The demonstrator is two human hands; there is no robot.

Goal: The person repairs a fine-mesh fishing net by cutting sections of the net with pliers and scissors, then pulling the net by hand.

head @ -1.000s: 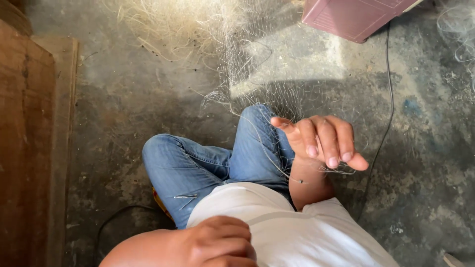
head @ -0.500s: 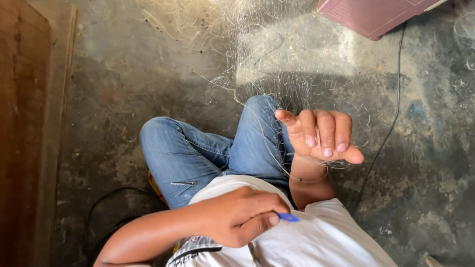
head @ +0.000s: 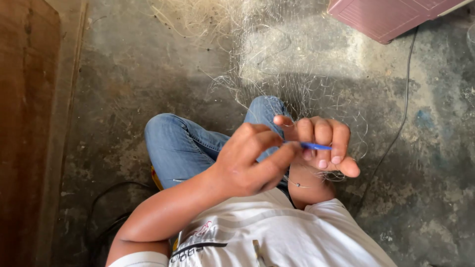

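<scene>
- Left hand: raised in front of the torso, fingers pinched on the near end of a slim blue tool; the thumb and forefinger cover the grip.
- Blue tool: lies roughly level and points to the right, its tip resting against the fingers of the right hand.
- Right hand: held palm toward the camera, fingers curled and hooked into the fine, pale fishing net, which they hold taut.
- Fishing net: spreads from the right hand upward across the concrete floor and gathers into a loose, tangled heap at the top of the view.
- Person: seated, knees in blue jeans bent below both hands, white shirt nearest the camera.
- Surroundings: a pink panel at top right, a thin dark cable running down the floor beside it, and a wooden board along the left edge.
</scene>
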